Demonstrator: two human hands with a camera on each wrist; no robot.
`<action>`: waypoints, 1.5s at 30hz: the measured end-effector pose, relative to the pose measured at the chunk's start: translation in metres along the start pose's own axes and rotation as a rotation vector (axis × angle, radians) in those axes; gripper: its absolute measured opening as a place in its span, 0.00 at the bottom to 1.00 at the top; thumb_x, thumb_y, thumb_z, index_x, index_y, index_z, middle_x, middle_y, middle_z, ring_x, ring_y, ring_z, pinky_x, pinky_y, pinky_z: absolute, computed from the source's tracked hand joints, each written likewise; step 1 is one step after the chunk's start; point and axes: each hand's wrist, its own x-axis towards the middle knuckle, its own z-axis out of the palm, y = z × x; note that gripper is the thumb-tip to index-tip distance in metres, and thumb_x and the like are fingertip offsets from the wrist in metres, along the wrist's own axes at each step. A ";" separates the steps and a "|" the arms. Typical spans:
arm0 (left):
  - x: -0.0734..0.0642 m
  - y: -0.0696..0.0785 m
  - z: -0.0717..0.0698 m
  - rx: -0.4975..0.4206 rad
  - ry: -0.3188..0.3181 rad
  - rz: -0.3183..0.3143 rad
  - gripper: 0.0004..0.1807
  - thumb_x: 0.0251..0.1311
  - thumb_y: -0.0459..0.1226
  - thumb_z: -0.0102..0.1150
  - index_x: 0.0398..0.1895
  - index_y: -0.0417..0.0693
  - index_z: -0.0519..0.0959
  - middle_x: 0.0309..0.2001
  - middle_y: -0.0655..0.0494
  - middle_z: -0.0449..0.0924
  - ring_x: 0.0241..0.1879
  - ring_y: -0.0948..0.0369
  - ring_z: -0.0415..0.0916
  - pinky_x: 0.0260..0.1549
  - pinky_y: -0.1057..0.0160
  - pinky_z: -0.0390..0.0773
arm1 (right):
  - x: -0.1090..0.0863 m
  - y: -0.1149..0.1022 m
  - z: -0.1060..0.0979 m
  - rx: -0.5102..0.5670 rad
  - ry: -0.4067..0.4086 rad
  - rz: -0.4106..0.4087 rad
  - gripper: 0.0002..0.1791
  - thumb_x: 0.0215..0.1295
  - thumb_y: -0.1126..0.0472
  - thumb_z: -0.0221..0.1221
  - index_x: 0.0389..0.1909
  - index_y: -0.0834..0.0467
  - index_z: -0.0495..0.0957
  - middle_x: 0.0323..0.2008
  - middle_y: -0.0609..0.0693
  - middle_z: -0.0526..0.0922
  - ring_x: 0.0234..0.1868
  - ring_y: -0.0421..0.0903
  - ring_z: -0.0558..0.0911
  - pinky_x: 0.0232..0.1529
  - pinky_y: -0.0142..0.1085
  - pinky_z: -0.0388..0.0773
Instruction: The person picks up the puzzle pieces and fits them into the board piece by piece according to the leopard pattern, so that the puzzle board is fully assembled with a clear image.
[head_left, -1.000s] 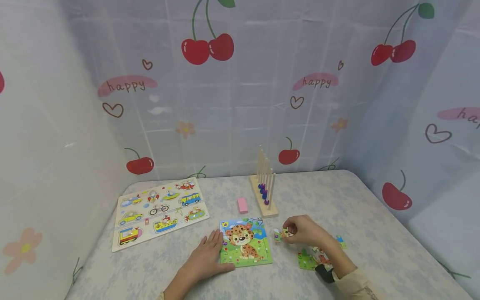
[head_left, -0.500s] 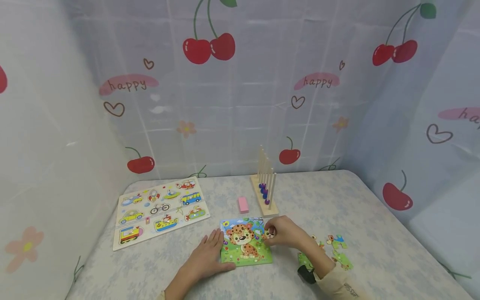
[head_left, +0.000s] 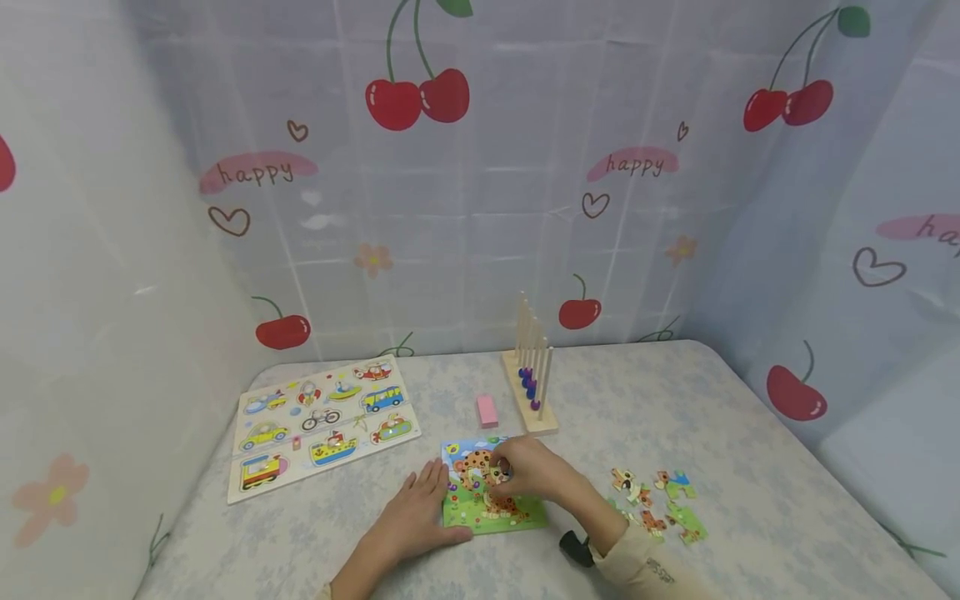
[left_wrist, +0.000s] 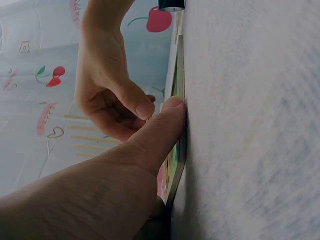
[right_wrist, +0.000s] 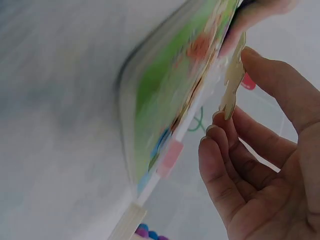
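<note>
A square leopard jigsaw puzzle board [head_left: 467,515] lies on the table in front of the person. The left hand [head_left: 408,512] rests along its left side, fingers extended; in the left wrist view the thumb [left_wrist: 162,127] presses against the board's edge. Above the board, the right hand [head_left: 534,472] pinches a jigsaw puzzle piece [right_wrist: 235,80] between thumb and fingers. The right wrist view shows that piece tilted on edge, its pale side toward the camera, apart from the picture. The right hand covers the upper right of the leopard in the head view.
Several loose jigsaw pieces [head_left: 686,522] lie to the right of the board. Behind it are a pink block [head_left: 487,412] and a wooden peg stand [head_left: 542,423] with blue and purple beads. A vehicle peg puzzle [head_left: 322,425] lies at the left, and printed curtains [head_left: 480,250] enclose the table.
The right hand has carried the jigsaw piece leftward from beside the loose pieces to over the board, uncovering those pieces. The left hand has stayed in place.
</note>
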 end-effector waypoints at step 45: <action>-0.001 0.003 -0.005 -0.004 -0.015 0.001 0.60 0.52 0.71 0.55 0.74 0.33 0.55 0.75 0.38 0.53 0.76 0.45 0.51 0.71 0.41 0.56 | 0.028 -0.026 0.015 -0.080 -0.087 0.046 0.13 0.53 0.52 0.72 0.34 0.56 0.84 0.22 0.39 0.77 0.22 0.32 0.70 0.25 0.25 0.70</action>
